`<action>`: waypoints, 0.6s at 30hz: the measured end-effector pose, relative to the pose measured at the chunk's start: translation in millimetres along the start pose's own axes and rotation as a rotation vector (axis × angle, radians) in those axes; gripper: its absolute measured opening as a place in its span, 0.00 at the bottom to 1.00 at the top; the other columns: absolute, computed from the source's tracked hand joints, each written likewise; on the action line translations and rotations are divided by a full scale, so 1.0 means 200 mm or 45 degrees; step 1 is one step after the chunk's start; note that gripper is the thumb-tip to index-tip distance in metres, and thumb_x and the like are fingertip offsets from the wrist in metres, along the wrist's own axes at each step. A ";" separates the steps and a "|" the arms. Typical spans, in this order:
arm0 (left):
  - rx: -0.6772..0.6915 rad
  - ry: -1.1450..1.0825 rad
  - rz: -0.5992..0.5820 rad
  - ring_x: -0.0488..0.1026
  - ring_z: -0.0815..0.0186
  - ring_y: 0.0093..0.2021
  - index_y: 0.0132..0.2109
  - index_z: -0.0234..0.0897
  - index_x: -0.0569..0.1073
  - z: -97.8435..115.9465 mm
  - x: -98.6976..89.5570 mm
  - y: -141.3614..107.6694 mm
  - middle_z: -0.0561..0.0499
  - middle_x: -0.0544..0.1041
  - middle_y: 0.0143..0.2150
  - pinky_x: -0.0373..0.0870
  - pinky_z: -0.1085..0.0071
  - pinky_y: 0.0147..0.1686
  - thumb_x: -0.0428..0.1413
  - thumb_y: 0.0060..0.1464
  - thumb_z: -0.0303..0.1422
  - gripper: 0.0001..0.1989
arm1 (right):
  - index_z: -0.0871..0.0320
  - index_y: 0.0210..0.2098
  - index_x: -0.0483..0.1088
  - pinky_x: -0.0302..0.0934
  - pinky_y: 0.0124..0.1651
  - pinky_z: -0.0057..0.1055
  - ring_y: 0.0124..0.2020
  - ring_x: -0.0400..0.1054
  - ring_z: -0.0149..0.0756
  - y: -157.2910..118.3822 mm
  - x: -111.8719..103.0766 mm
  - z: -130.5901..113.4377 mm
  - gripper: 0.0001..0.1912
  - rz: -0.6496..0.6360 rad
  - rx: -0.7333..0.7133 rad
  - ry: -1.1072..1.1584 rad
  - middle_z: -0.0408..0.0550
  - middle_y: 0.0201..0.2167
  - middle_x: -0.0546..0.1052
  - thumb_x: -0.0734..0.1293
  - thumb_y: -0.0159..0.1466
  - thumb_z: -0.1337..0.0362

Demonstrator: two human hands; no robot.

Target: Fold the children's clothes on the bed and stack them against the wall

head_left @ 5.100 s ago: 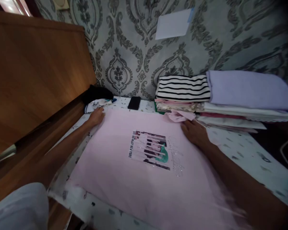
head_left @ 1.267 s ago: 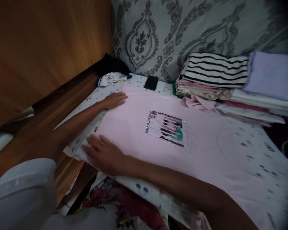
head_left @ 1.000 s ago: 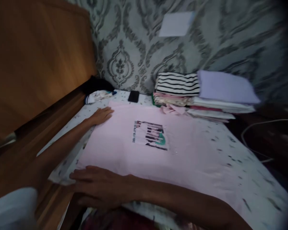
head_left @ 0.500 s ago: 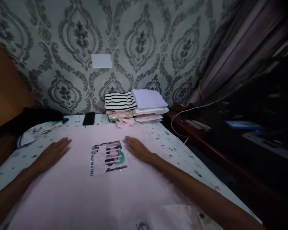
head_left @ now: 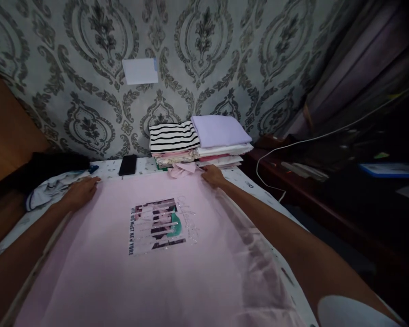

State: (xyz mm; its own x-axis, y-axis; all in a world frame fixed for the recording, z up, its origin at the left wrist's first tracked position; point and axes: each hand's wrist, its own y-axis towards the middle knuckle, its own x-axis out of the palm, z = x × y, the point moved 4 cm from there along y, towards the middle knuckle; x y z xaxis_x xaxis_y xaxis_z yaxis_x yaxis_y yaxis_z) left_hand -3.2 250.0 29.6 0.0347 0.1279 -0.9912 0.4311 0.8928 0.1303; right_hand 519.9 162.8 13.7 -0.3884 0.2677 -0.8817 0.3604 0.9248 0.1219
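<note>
A pink shirt [head_left: 98, 263] lies spread over the bed, its printed picture and lettering turned sideways. My left hand [head_left: 83, 190] is closed on the shirt's far left edge, fingertips curled over the fabric. At the far right corner, my right hand [head_left: 211, 176] pinches the edge of the same shirt, close to a small crumpled pink cloth [head_left: 182, 170]. Along the right side the shirt's fabric is slightly raised and creased. The near end of the shirt runs out of view.
Folded clothes stand at the wall, with a striped one [head_left: 173, 137] and a lilac one [head_left: 221, 131] on top. A black phone [head_left: 127, 165] lies left of them. A crumpled white garment [head_left: 47, 190] is at the left. A white cable [head_left: 293, 144] hangs over the dark red ledge at right.
Both hands were lying flat on the shirt. The right has moved outward and away to the far right corner, the left to the far left edge, and both have closed on the fabric.
</note>
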 end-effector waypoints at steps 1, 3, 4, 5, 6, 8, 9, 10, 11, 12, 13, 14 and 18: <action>0.010 0.016 -0.037 0.73 0.48 0.57 0.56 0.35 0.72 -0.01 0.00 0.02 0.36 0.76 0.55 0.67 0.55 0.57 0.42 0.55 0.36 0.26 | 0.59 0.39 0.80 0.61 0.42 0.28 0.42 0.73 0.42 0.01 0.01 -0.01 0.16 -0.004 0.014 0.021 0.52 0.36 0.80 0.66 0.52 0.74; 0.019 0.048 -0.106 0.75 0.51 0.51 0.51 0.38 0.74 -0.01 -0.01 0.05 0.39 0.78 0.49 0.69 0.58 0.53 0.44 0.53 0.35 0.22 | 0.59 0.37 0.79 0.61 0.39 0.27 0.39 0.73 0.40 0.03 0.02 -0.01 0.16 -0.005 0.043 0.074 0.49 0.33 0.80 0.66 0.50 0.74; 0.025 0.059 -0.129 0.76 0.53 0.48 0.47 0.39 0.75 0.00 -0.02 0.06 0.40 0.79 0.46 0.70 0.60 0.50 0.45 0.52 0.35 0.20 | 0.59 0.35 0.79 0.61 0.38 0.27 0.37 0.73 0.39 0.03 0.03 -0.01 0.15 -0.002 0.058 0.106 0.48 0.31 0.79 0.66 0.50 0.74; 0.038 0.068 -0.138 0.76 0.54 0.45 0.44 0.39 0.75 0.01 -0.03 0.06 0.41 0.79 0.44 0.71 0.62 0.47 0.45 0.51 0.35 0.17 | 0.59 0.33 0.78 0.61 0.36 0.26 0.35 0.72 0.38 0.03 0.03 -0.01 0.13 0.006 0.072 0.142 0.47 0.29 0.79 0.66 0.50 0.74; 0.048 0.080 -0.127 0.75 0.56 0.43 0.40 0.39 0.73 0.02 -0.05 0.05 0.43 0.79 0.41 0.71 0.63 0.45 0.46 0.51 0.35 0.14 | 0.59 0.31 0.77 0.61 0.35 0.26 0.33 0.72 0.36 0.02 0.03 -0.01 0.11 0.018 0.084 0.180 0.46 0.26 0.78 0.67 0.50 0.73; 0.062 0.088 -0.073 0.74 0.58 0.40 0.34 0.39 0.70 0.06 -0.10 0.02 0.45 0.78 0.38 0.70 0.66 0.42 0.46 0.51 0.35 0.09 | 0.60 0.29 0.75 0.60 0.31 0.25 0.28 0.70 0.33 0.00 0.03 -0.01 0.07 0.051 0.102 0.264 0.43 0.22 0.75 0.66 0.50 0.73; 0.060 0.076 -0.039 0.73 0.59 0.40 0.33 0.40 0.67 0.08 -0.12 0.00 0.47 0.77 0.37 0.69 0.67 0.40 0.46 0.51 0.35 0.07 | 0.60 0.29 0.73 0.60 0.30 0.24 0.25 0.69 0.32 -0.01 0.03 0.00 0.06 0.066 0.108 0.309 0.42 0.20 0.74 0.66 0.51 0.73; 0.041 0.059 -0.010 0.72 0.59 0.39 0.32 0.41 0.66 0.09 -0.15 -0.03 0.48 0.77 0.36 0.68 0.68 0.38 0.46 0.51 0.35 0.06 | 0.59 0.29 0.72 0.60 0.28 0.24 0.22 0.68 0.31 -0.02 0.02 0.00 0.06 0.080 0.109 0.354 0.40 0.18 0.73 0.65 0.52 0.73; 0.012 0.038 0.010 0.72 0.60 0.38 0.32 0.42 0.64 0.10 -0.17 -0.05 0.50 0.76 0.35 0.67 0.69 0.36 0.46 0.51 0.35 0.05 | 0.59 0.29 0.70 0.59 0.26 0.24 0.20 0.66 0.30 -0.04 0.02 0.00 0.06 0.089 0.104 0.398 0.39 0.17 0.72 0.64 0.52 0.73; -0.018 0.013 0.030 0.71 0.60 0.36 0.32 0.42 0.63 0.10 -0.19 -0.08 0.52 0.76 0.34 0.66 0.70 0.34 0.45 0.50 0.36 0.05 | 0.59 0.28 0.69 0.59 0.25 0.23 0.19 0.66 0.29 -0.06 0.01 0.00 0.06 0.098 0.091 0.438 0.39 0.16 0.71 0.63 0.52 0.73; -0.041 -0.011 0.049 0.71 0.60 0.35 0.32 0.43 0.62 0.10 -0.20 -0.11 0.53 0.75 0.32 0.65 0.70 0.33 0.45 0.50 0.36 0.04 | 0.58 0.28 0.68 0.59 0.25 0.23 0.18 0.65 0.29 -0.08 0.00 0.01 0.06 0.105 0.068 0.473 0.38 0.17 0.71 0.63 0.52 0.73; -0.060 -0.027 0.067 0.70 0.60 0.34 0.31 0.43 0.61 0.10 -0.22 -0.14 0.54 0.75 0.31 0.64 0.70 0.32 0.45 0.50 0.37 0.05 | 0.58 0.27 0.67 0.60 0.25 0.23 0.19 0.66 0.28 -0.11 -0.01 0.02 0.05 0.111 0.038 0.500 0.38 0.17 0.72 0.63 0.52 0.73; -0.049 -0.050 0.137 0.69 0.58 0.33 0.28 0.44 0.58 0.10 -0.24 -0.29 0.54 0.72 0.27 0.65 0.67 0.33 0.42 0.49 0.42 0.09 | 0.58 0.26 0.67 0.60 0.29 0.24 0.24 0.67 0.30 -0.26 -0.09 0.08 0.05 0.097 -0.128 0.521 0.40 0.22 0.74 0.62 0.51 0.73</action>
State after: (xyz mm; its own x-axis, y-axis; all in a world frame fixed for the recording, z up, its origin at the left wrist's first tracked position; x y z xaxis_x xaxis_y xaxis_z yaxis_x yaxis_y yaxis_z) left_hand -12.6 183.9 69.7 0.1145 0.2073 -0.9715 0.3879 0.8910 0.2359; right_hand 521.6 105.7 15.6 -0.6756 0.4027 -0.6175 0.3245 0.9146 0.2414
